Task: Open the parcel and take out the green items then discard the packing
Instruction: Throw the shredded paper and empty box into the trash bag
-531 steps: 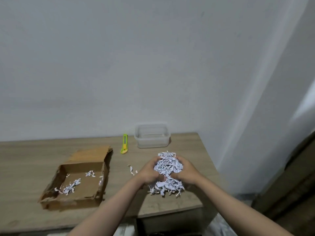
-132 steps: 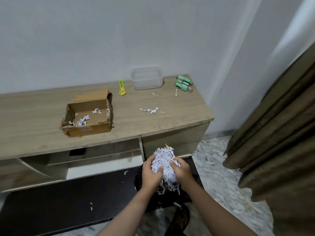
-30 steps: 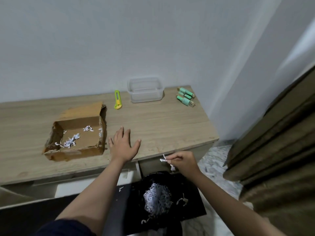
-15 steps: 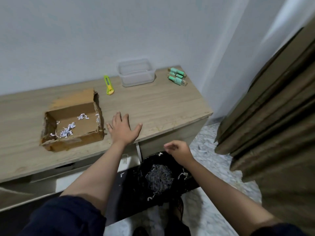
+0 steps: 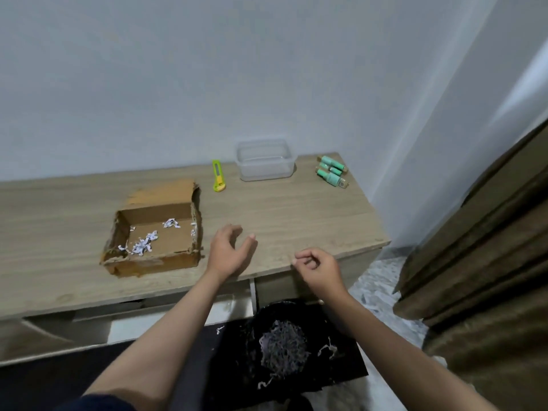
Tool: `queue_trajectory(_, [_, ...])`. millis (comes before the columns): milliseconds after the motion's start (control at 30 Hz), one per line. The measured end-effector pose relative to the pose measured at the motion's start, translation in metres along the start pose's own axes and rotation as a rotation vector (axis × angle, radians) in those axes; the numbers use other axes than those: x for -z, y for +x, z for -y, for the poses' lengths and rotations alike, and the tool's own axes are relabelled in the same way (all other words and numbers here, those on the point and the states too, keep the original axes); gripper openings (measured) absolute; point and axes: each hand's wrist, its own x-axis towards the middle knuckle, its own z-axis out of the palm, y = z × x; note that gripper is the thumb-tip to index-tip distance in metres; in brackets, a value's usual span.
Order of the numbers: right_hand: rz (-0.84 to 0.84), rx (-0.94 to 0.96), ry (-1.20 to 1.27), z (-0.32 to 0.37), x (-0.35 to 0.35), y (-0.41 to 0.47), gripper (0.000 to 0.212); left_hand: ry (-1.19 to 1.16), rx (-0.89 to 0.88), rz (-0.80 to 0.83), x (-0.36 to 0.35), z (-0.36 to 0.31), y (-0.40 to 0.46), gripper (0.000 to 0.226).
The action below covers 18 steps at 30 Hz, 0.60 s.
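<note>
This looks like a room in a home: a light wood-grain tabletop [image 5: 296, 221] stands against a plain white painted wall [image 5: 178, 84] in a corner, heavy brown pleated curtains [image 5: 480, 262] hang at the right, and the floor [image 5: 376, 280] is pale speckled marble-pattern tile.

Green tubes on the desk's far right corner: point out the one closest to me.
The front green tube, the one with a clear cap at its right end. It lies nearest the desk's front edge; the other two green tubes sit behind it, toward the wall.

wooden desk [image 5: 296, 221], cardboard box [image 5: 154, 235], cutter [image 5: 218, 179], tub [image 5: 266, 160], green tubes [image 5: 332, 170]
</note>
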Motion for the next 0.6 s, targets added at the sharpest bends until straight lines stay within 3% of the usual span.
queue_trajectory(133, [0.073, 0.091, 0.04, 0.033, -0.024, 0.028, 0.006, -0.138, -0.097, -0.203, 0.031, -0.018, -0.012, 0.039])
queue_trajectory(233, [0.135, 0.122, 0.053, 0.052, -0.058, 0.038, 0.006, -0.084, -0.202, -0.391, 0.07, -0.017, -0.029, 0.035])
queue_trajectory(300, [0.173, 0.126, 0.069, 0.065, -0.085, 0.038, 0.006, -0.031, -0.173, -0.494, 0.101, -0.001, -0.037, 0.044])
queue_trajectory(367, [0.207, 0.12, 0.107, 0.083, -0.11, 0.043, 0.007, 0.057, -0.08, -0.549, 0.132, 0.023, -0.04, 0.07])
queue_trajectory(500, [0.174, 0.06, 0.217, 0.13, -0.158, 0.065, 0.013, 0.107, 0.074, -0.405, 0.181, 0.071, -0.046, 0.124])
queue_trajectory(600, [0.176, -0.037, 0.222, 0.156, -0.191, 0.087, 0.013, -0.017, 0.137, -0.196, 0.198, 0.101, -0.044, 0.133])
